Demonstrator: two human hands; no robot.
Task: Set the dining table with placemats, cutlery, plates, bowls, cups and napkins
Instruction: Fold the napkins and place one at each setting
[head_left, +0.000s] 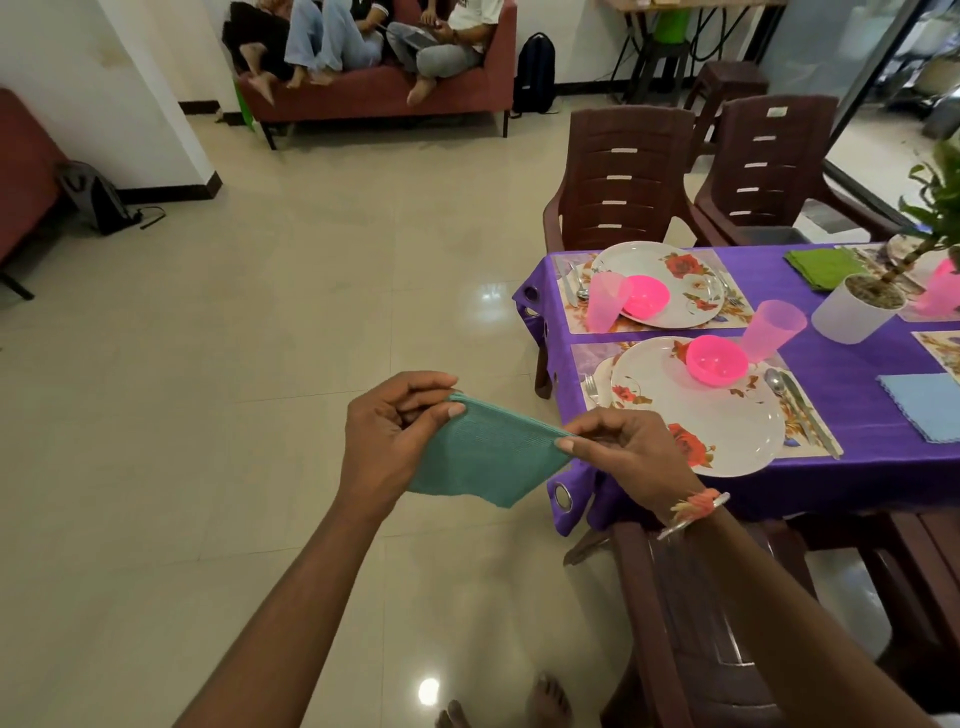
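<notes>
Both hands are raised in front of the person, clear of the table and over the pale tiled floor (234, 364). The left hand (387, 434) pinches the upper left corner of a teal ribbed cloth napkin (483, 457) between thumb and curled fingers; the right hand (631, 454), with a coral thread band and a clear bangle (693, 512) at the wrist, pinches the upper right corner the same way. The napkin is stretched taut along its top edge between them, its lower part hanging slack to a point at 6 o'clock. The dining table, covered by a purple satin tablecloth (857, 415), lies at 3 o'clock from the hands. On its near corner a floral placemat (589, 358) carries a white rose-patterned plate (727, 431), with a pink plastic bowl (716, 358) on the plate's far part, a fork (591, 387) at 9 o'clock of the plate and a spoon and knife (795, 400) at 3 o'clock. A translucent pink cup (771, 330) stands just beyond the bowl. A second setting (660, 283) lies at 12 o'clock of the first, its bowl and cup both pink. A folded light blue napkin (924, 408) and a folded green napkin (821, 267) rest on the tablecloth further right, near a white potted plant (857, 312). Dark brown plastic chairs (623, 182) stand at the table's far side.
</notes>
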